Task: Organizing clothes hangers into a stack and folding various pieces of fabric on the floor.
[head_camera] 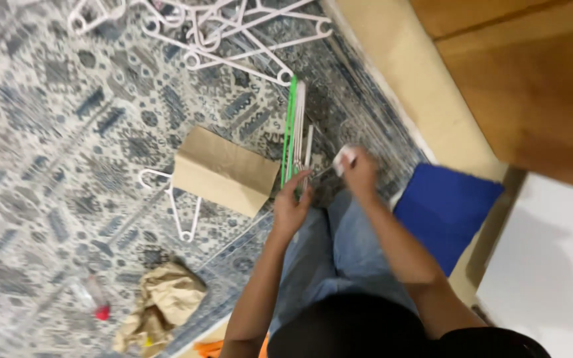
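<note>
My left hand (pixel 291 207) grips the near end of a bunch of hangers (pixel 294 132), one green and the others white, held edge-on above the patterned rug (pixel 54 132). Just to its right, my right hand (pixel 359 171) pinches a small white piece (pixel 343 159) between the fingers. Both hands are above my knees in blue jeans (pixel 333 252). A folded brown paper bag (pixel 220 171) lies on the rug left of the hands, resting on a white hanger (pixel 177 209).
A heap of white hangers (pixel 220 33) lies at the top of the rug. Crumpled brown paper (pixel 164 305) and a small clear item with a red end (pixel 97 301) lie lower left. A blue pad (pixel 447 209), wooden floor (pixel 532 79) and a white surface (pixel 552 272) are right.
</note>
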